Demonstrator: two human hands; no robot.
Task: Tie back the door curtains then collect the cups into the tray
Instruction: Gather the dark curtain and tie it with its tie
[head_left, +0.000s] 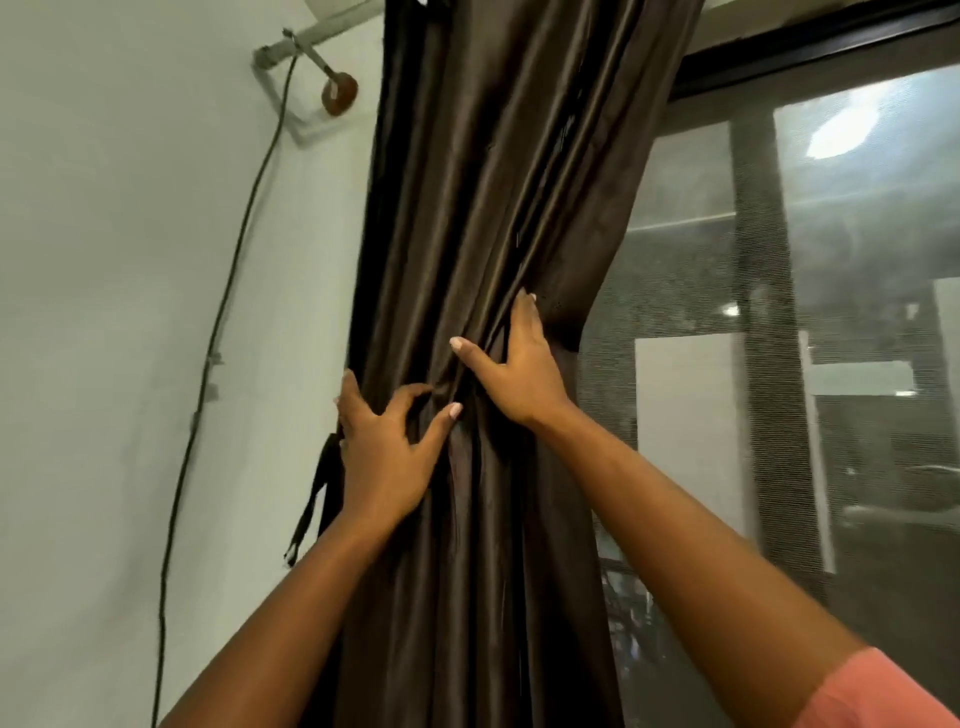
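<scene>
A dark brown satin curtain (493, 208) hangs bunched into a narrow column beside the glass door. My left hand (384, 457) wraps around the gathered folds from the left, thumb and fingers curled into the cloth. My right hand (519, 369) grips the folds from the right a little higher, its fingers tucked behind the fabric and its thumb pointing left across the front. A dark tie-back strap (317, 499) dangles at the curtain's left edge, just below my left hand. No cups or tray are in view.
A pale wall (114, 312) lies to the left with a thin cable (228, 291) running down it and a curtain rod bracket (337, 91) near the top. The dark-framed glass door with mesh screen (779, 312) fills the right side.
</scene>
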